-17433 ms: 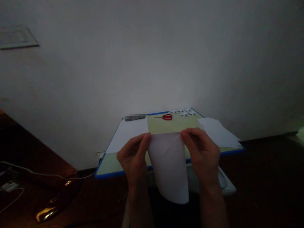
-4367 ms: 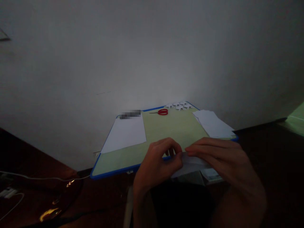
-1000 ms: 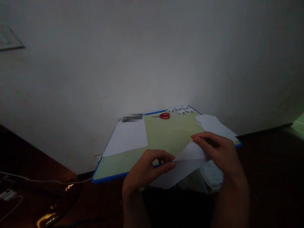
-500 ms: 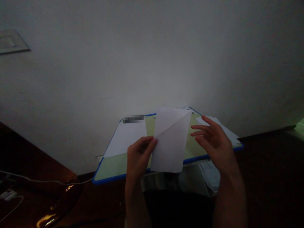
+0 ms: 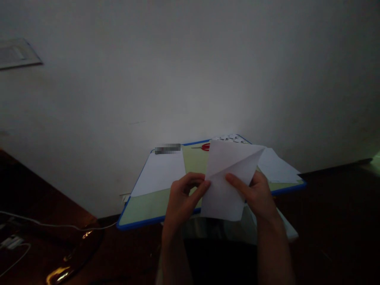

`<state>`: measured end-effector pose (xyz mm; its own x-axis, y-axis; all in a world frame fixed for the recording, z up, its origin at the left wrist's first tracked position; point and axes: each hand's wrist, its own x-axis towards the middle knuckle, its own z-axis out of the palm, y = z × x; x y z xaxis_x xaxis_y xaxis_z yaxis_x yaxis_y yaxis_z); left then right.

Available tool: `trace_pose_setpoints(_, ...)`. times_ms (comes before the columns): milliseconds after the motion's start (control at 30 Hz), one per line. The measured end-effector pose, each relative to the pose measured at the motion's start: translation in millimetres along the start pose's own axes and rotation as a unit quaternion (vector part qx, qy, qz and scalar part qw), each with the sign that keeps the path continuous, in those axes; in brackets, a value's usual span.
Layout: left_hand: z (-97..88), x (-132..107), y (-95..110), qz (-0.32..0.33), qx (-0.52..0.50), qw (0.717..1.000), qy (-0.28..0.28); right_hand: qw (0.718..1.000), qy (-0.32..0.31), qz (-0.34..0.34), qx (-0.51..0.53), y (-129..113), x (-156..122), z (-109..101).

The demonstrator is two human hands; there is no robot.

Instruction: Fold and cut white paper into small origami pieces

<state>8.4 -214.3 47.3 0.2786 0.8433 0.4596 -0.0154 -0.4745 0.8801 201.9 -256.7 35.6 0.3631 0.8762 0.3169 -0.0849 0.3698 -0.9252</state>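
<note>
A white sheet of paper point(image 5: 225, 202) with a diagonal crease is held up over the near part of the small table. My left hand point(image 5: 185, 196) pinches its left edge between thumb and fingers. My right hand point(image 5: 257, 194) grips the right side, thumb across the front and fingers behind, where they are hidden. Beyond the paper, red-handled scissors point(image 5: 204, 147) lie partly covered by it.
The table point(image 5: 142, 209) has a blue rim and stands against the wall. A white sheet point(image 5: 160, 172) lies on its left, more paper point(image 5: 279, 168) on its right, and small printed pieces point(image 5: 231, 138) at the back. A white cable point(image 5: 59, 226) runs at lower left.
My right hand, open and apart from the paper before, has closed on its right side. The paper and my left hand have shifted right, and the scissors' red handles now show.
</note>
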Motion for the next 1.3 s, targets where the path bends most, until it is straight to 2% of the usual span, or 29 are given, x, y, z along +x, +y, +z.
trace_pose_setpoints(167,-1.1,0,-2,-0.007,0.001,1.000,0.001,1.000,-0.021,-0.019,-0.005,3,-1,-5)
trace_pose_setpoints(267,-0.8,1,0,-0.012,-0.011,1.000,-0.007,0.990,-0.079,-0.109,-0.030,2,-1,-11)
trace_pose_setpoints(333,-0.1,2,2,-0.010,-0.015,1.000,-0.013,0.972,-0.137,-0.182,-0.054,0,0,-15)
trace_pose_setpoints(400,0.5,3,2,-0.011,-0.019,1.000,-0.008,0.959,-0.165,-0.215,-0.084,-2,1,-17)
trace_pose_setpoints(500,0.8,4,2,-0.025,-0.035,0.999,0.017,0.957,-0.139,-0.224,-0.124,-2,3,-19)
trace_pose_setpoints(600,0.1,5,1,-0.040,-0.052,0.998,0.026,0.948,-0.165,-0.240,-0.129,1,4,-21)
trace_pose_setpoints(667,-0.3,5,2,-0.060,-0.069,0.996,0.013,0.946,-0.191,-0.234,-0.116,1,3,-23)
trace_pose_setpoints(800,0.1,3,3,-0.113,-0.100,0.987,-0.054,0.951,-0.196,-0.221,-0.091,-5,-1,-23)
trace_pose_setpoints(933,2.4,2,1,-0.113,-0.152,0.979,-0.076,0.951,-0.186,-0.224,-0.101,-4,1,-22)
trace_pose_setpoints(1000,3.8,3,-1,-0.108,-0.173,0.977,-0.060,0.949,-0.189,-0.225,-0.111,0,4,-22)
trace_pose_setpoints(1167,4.6,7,-4,-0.102,-0.193,0.976,0.022,0.937,-0.223,-0.223,-0.149,7,10,-24)
trace_pose_setpoints(1300,1.0,7,-6,-0.077,-0.168,0.982,0.040,0.924,-0.223,-0.233,-0.203,2,6,-34)
